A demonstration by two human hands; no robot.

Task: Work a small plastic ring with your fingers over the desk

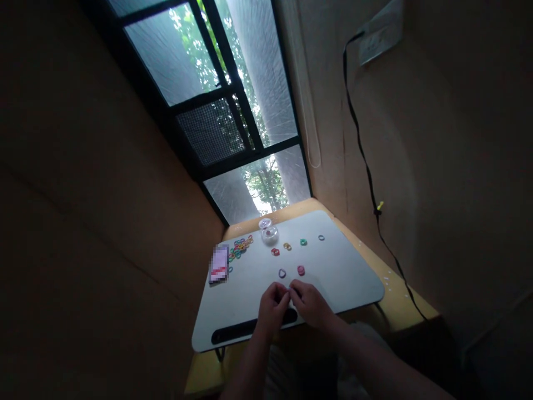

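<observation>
Both my hands meet above the near part of a white lap table point(250, 300). My left hand point(273, 303) and my right hand point(307, 303) are closed, with thumbs and fingertips pinched together. Whatever sits between the fingertips is too small and hidden to make out. Just beyond my hands lie a pale purple ring-like band point(282, 273) and a pink bunch of bands point(301, 270). Farther back, in a loose row, are red bands point(275, 252), yellow bands point(287, 246), green bands point(303, 242) and a single grey-blue band point(321, 238).
A pile of multicoloured bands point(240, 248) lies at the left, beside a blurred phone-like rectangle point(219, 263). A transparent round tub point(270, 235) stands near the back, its lid point(265, 223) behind it. A black cable point(368, 172) hangs along the right wall; a window point(250, 111) is ahead.
</observation>
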